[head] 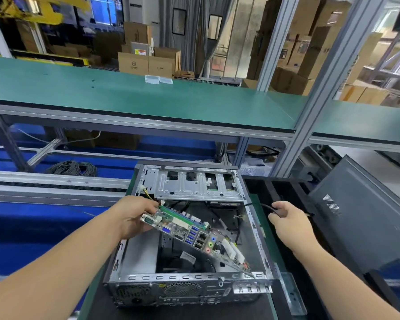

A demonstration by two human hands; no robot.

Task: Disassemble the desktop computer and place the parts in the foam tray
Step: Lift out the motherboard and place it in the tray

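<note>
Left hand (134,215) grips the motherboard (194,236), tilted above the open case (189,280). Right hand (286,218), beyond the case's right wall, pinches a black cable (255,205). Risk: a still-attached cable snagging the board. Tray (275,188) right of case.

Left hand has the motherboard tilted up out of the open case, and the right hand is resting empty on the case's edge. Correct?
Not quite. The head view shows the right hand is not empty: it grips a black cable beside the case. The left hand does hold the motherboard tilted up.
</note>
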